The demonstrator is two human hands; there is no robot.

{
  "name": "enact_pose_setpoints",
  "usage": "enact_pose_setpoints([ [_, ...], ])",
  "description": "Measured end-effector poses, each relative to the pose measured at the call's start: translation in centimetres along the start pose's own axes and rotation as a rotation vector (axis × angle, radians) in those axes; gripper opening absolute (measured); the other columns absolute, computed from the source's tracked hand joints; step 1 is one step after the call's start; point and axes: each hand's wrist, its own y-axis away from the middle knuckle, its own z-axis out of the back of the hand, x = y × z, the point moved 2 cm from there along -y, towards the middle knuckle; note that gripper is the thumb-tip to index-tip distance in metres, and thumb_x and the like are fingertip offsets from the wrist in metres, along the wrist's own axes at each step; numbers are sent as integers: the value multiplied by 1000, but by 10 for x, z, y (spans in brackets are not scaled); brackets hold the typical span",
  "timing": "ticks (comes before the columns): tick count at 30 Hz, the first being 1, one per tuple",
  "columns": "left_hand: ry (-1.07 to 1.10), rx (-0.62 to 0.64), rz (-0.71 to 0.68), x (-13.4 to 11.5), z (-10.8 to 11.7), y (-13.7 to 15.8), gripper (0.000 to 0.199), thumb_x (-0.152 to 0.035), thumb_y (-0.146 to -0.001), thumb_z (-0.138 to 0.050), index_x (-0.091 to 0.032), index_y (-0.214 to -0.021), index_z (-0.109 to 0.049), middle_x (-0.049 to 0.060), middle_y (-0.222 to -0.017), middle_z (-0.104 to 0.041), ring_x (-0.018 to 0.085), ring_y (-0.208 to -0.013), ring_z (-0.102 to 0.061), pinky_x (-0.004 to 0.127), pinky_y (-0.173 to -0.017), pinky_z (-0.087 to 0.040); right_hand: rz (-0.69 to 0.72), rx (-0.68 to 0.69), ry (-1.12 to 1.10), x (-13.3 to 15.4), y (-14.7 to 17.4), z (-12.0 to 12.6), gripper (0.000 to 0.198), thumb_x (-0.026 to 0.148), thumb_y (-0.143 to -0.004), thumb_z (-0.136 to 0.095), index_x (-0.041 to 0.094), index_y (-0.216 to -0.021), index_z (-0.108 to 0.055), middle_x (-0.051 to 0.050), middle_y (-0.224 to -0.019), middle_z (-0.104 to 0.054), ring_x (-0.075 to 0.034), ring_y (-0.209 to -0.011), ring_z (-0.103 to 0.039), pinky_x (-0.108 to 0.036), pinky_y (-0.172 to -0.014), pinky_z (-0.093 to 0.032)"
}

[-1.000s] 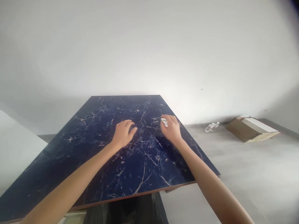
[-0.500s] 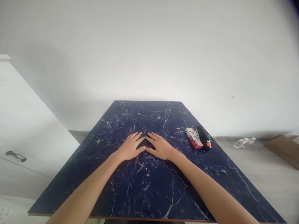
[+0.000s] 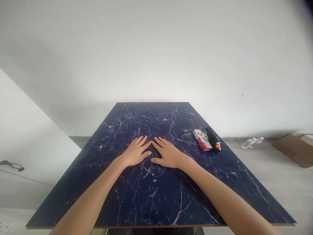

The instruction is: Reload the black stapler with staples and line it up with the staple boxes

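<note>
My left hand (image 3: 136, 152) lies flat on the dark blue marbled table (image 3: 151, 199), fingers spread and nothing held. Beside it my right hand (image 3: 168, 153) rests palm down, also with its fingers apart. The two index fingertips nearly meet, while the thumbs stand a little apart. Off to the right of my right hand are a red and white box (image 3: 202, 140) and, against its right side, a black cylindrical object (image 3: 212, 137) with an orange patch at its near end. Neither hand touches them.
A white cabinet with a dark handle (image 3: 12, 165) stands left of the table. Behind the table rises a pale wall (image 3: 151, 49). On the floor at right lie a clear plastic bottle (image 3: 251, 142) and a brown cardboard box (image 3: 294, 150).
The view has shifted slightly. My thumbs have parted, the right one moving down a little, and a gap now shows between them. Both hands stay flat on the table.
</note>
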Motion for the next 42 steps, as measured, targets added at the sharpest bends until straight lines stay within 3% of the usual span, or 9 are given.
enact_pose_setpoints([
  [8, -21, -75, -16, -2, -7, 0, 61, -62, -104, -19, -38, -159, -29, -5, -169, -11, 31, -157, -8, 56, -126, -12, -5, -30, 6, -1, 2, -7, 97, 83, -90, -32, 21, -164, -19, -11, -169, -12, -37, -156, -9, -55, -125, -13],
  [24, -68, -107, -21, -1, -10, 0, 63, -64, -103, -25, -38, -160, -28, -3, -169, -11, 33, -156, -12, 57, -126, -17, -21, -37, -12, 0, 3, -6, 90, 79, -94, -26, 21, -162, -26, -10, -169, -14, -35, -156, -10, -54, -126, -14],
  [42, -41, -73, 6, -6, -6, 2, 65, -65, -103, -22, -35, -160, -29, -1, -169, -12, 32, -157, -10, 58, -126, -15, -10, -55, -15, -1, 3, -8, 87, 77, -95, -28, 21, -162, -27, -10, -169, -16, -35, -156, -11, -54, -126, -14],
])
